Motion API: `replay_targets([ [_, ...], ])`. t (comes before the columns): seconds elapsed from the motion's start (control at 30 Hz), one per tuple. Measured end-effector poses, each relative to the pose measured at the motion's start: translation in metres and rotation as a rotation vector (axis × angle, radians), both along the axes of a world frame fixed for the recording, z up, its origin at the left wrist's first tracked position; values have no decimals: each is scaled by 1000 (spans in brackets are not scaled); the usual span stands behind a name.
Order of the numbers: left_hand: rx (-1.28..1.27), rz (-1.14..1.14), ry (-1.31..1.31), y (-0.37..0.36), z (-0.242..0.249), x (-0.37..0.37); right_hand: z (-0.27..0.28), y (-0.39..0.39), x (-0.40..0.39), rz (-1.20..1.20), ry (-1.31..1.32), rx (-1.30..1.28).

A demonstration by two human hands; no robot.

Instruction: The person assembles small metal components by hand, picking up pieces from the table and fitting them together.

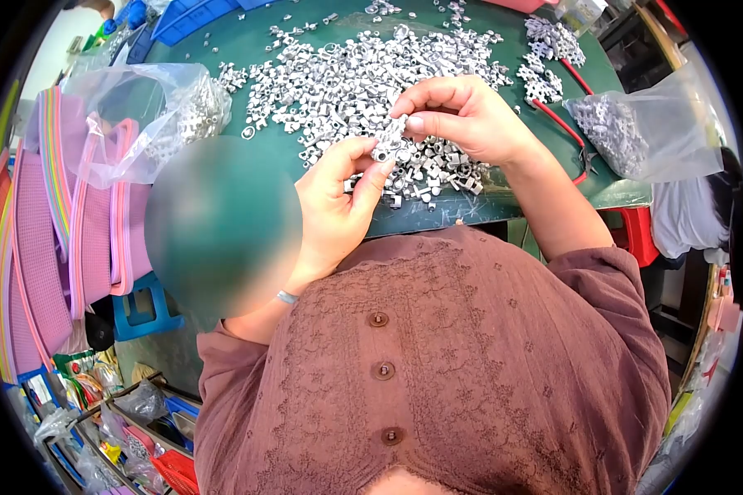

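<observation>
A big heap of small grey metal parts (347, 78) spreads over the green table (264, 165). Above the heap's near edge, my left hand (344, 188) pinches a small cluster of silvery metal pieces (390, 142) between thumb and fingers. From the other side my right hand (475, 122) closes thumb and forefinger at the cluster's upper end. Both hands touch the same cluster. Its exact kind is too small to make out, and fingertips cover part of it.
A clear bag of metal parts (191, 115) lies left; another bag of parts (615, 136) lies right. Near it are red-handled pliers (560, 136) and grey clusters (545, 82). Blue bins (194, 18) stand at the back. Pink striped material (45, 223) hangs left, beside a blue stool (144, 309).
</observation>
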State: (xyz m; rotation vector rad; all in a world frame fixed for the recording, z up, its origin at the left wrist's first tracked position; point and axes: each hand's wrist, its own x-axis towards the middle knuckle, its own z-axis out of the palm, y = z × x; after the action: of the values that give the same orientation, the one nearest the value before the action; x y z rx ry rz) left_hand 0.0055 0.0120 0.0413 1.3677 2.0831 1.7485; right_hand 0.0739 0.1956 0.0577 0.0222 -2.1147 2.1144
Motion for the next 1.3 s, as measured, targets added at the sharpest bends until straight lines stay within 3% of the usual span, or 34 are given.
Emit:
replay_targets([
  [0.13, -9, -9, -43, -2, -9, -3, 1, 0, 2, -1, -21, 40],
  [0.23, -106, -74, 86, -13, 5, -8, -3, 5, 4, 70, 23, 230],
  [0.33, 9, 159, 436, -38, 17, -29, 1, 15, 8, 8, -14, 363],
  [0.43, 90, 650, 802, -76, 36, -75, 1, 36, 6, -165, 8, 579],
  [0.47, 337, 559, 809, -68, 63, -82, 0, 46, 5, -229, -79, 600],
  [0.5, 252, 679, 978, -71, 89, -94, 1, 54, 4, -296, -67, 651],
  [0.63, -280, 871, 1000, -93, 114, -153, 0, 85, -8, -421, -142, 798],
  [0.7, -474, 863, 890, -89, 109, -160, -4, 92, -14, -378, -155, 848],
  [0.8, -192, 741, 968, -81, 105, -156, -18, 95, -25, -215, 25, 1129],
  [0.83, -216, 729, 980, -78, 106, -143, -23, 91, -31, -155, 42, 1167],
  [0.93, -79, 544, 1312, -52, 92, -95, -25, 64, -49, -46, 101, 1253],
  [1.0, -311, 427, 1123, -40, 56, -83, -31, 45, -62, -7, 111, 1298],
  [1.1, -451, 168, 735, -12, 20, -74, -32, 27, -71, 74, 172, 1322],
  [1.2, -675, 71, 659, -1, -4, -75, -25, 23, -64, 144, 229, 1304],
  [1.3, -709, -16, 622, 7, -14, -74, -18, 22, -46, 196, 266, 1304],
])
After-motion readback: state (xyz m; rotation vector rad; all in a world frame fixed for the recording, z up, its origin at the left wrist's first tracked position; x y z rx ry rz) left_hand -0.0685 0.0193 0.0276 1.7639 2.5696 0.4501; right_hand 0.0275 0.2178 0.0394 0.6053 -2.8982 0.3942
